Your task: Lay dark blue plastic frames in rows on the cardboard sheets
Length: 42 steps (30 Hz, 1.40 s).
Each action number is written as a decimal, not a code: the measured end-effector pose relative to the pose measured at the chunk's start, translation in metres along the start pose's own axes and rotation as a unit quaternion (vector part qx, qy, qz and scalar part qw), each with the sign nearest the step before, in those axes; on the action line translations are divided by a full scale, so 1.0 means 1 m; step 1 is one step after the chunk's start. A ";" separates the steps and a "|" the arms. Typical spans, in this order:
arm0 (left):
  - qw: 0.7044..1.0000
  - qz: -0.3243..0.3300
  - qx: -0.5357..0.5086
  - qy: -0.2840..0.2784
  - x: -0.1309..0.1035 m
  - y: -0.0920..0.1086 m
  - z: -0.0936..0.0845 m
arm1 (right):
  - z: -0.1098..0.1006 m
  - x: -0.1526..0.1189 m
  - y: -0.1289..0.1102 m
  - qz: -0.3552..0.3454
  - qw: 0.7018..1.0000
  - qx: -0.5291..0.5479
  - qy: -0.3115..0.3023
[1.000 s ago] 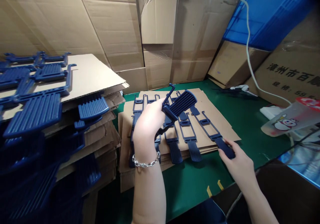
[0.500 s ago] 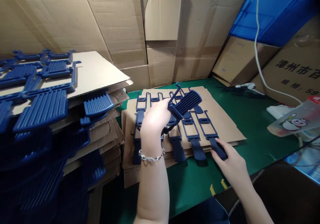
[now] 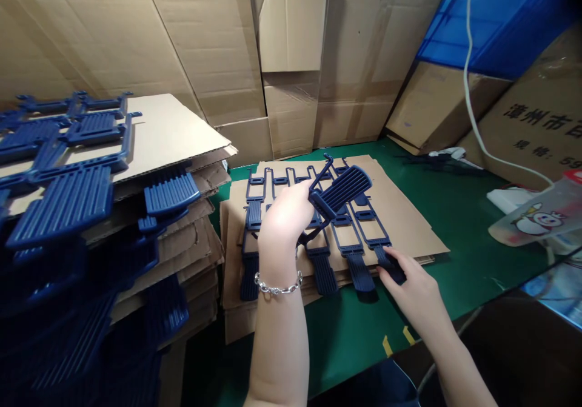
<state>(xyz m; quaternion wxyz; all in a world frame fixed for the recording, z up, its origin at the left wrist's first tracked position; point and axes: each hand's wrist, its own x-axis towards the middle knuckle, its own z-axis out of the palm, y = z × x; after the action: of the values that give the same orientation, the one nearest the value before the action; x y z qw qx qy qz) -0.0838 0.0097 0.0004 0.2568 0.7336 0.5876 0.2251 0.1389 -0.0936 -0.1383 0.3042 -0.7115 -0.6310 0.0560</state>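
My left hand [image 3: 287, 216], with a chain bracelet at the wrist, is closed around a dark blue plastic frame with a ribbed paddle [image 3: 348, 190]. That piece is raised and tilted above the cardboard sheet [image 3: 404, 219]. My right hand [image 3: 416, 282] pinches the ribbed end of another blue frame [image 3: 373, 228], which lies at the right end of the front row. Beside it rests a matching frame [image 3: 348, 236], its ribbed end hanging past the sheet's front edge. Several more such frames lie in rows on the sheet, partly hidden behind my left hand.
At the left stands a tall stack of cardboard layers [image 3: 173, 134] bearing many blue ribbed pieces [image 3: 61, 204]. A clear cup [image 3: 534, 216] lies on the green table [image 3: 459, 213] at the right. Cardboard panels [image 3: 204, 43] and a blue bin [image 3: 495, 25] are behind.
My right hand has shifted slightly left and away from me, and the frame in it has moved slightly the same way. My left hand still holds its raised frame, nearly unmoved.
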 end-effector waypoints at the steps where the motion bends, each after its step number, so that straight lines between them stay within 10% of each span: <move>1: 1.000 0.000 0.001 -0.001 0.000 0.000 0.000 | 0.000 -0.001 -0.001 -0.001 1.000 0.004 -0.001; 33: 0.997 0.050 0.001 -0.066 0.005 0.014 0.011 | -0.008 0.005 -0.014 0.061 0.995 0.053 0.056; 42: 0.972 0.138 0.105 -0.158 -0.010 0.063 0.048 | -0.061 0.026 -0.035 0.138 0.826 0.540 0.087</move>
<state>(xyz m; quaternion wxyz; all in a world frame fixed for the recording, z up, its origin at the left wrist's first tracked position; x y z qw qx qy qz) -0.0087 -0.0164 0.0042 0.2344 0.8567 0.4532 0.0760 0.1415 -0.0910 -0.0636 0.6827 -0.5147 -0.3663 0.3671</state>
